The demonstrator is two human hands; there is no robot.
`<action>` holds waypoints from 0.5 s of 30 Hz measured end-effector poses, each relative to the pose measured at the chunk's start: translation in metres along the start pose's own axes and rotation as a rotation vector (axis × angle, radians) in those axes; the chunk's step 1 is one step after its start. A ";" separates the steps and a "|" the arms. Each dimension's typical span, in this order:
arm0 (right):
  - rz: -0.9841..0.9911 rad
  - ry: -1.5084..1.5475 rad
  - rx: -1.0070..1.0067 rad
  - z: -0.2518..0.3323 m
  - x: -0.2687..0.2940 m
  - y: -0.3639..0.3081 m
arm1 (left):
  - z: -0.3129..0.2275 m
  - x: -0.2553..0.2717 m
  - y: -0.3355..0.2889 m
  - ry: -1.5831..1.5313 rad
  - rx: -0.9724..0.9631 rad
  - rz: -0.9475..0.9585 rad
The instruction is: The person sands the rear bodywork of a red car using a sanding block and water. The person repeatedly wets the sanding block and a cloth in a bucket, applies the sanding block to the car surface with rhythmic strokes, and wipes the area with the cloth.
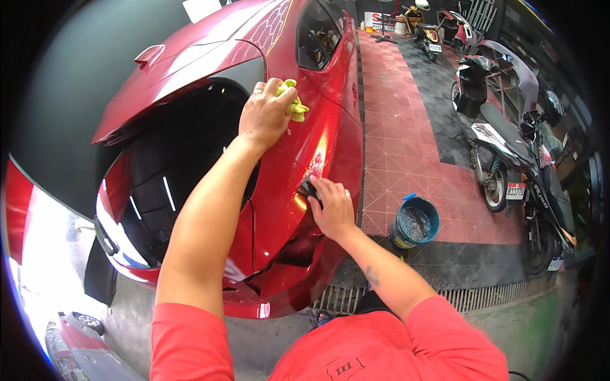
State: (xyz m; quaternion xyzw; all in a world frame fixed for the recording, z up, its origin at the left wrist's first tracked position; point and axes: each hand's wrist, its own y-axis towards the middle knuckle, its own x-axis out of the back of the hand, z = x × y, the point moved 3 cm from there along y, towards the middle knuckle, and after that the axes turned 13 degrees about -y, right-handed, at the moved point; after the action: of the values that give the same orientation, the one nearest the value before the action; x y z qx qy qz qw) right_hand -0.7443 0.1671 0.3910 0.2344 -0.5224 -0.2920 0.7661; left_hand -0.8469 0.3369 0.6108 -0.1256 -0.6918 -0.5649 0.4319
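Observation:
A glossy red car stands in front of me, its rear corner nearest. My left hand is closed round a crumpled yellow-green cloth, held at the panel beside the rear window opening. Lower on the rear fender, my right hand grips a small dark pad against the red paint. Its exact kind is partly hidden by the fingers. Wet-looking shine and a pale smear lie on the paint just above that pad. Below the right hand there is a dark hollow in the car's rear corner.
On the tiled floor to the right stands a dark blue bucket with cloudy water and a blue item at its rim. Motorcycles are parked farther right. A floor grate runs behind the car. Another car shows at lower left.

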 end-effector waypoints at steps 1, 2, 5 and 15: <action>-0.011 0.047 0.031 -0.004 0.000 0.000 | 0.007 -0.007 0.004 0.008 -0.039 -0.001; 0.008 0.013 -0.009 -0.012 -0.005 0.009 | 0.016 -0.014 0.006 0.021 -0.076 0.000; 0.029 -0.061 -0.068 -0.061 -0.036 0.074 | 0.030 -0.036 0.008 0.103 -0.116 0.025; 0.017 0.204 0.063 -0.059 -0.031 0.044 | 0.033 -0.053 0.000 0.247 -0.083 0.070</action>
State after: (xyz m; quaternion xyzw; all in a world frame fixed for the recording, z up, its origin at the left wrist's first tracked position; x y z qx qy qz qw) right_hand -0.6885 0.2236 0.3792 0.2825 -0.4524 -0.2435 0.8101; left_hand -0.8305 0.3826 0.5719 -0.0968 -0.6045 -0.5890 0.5276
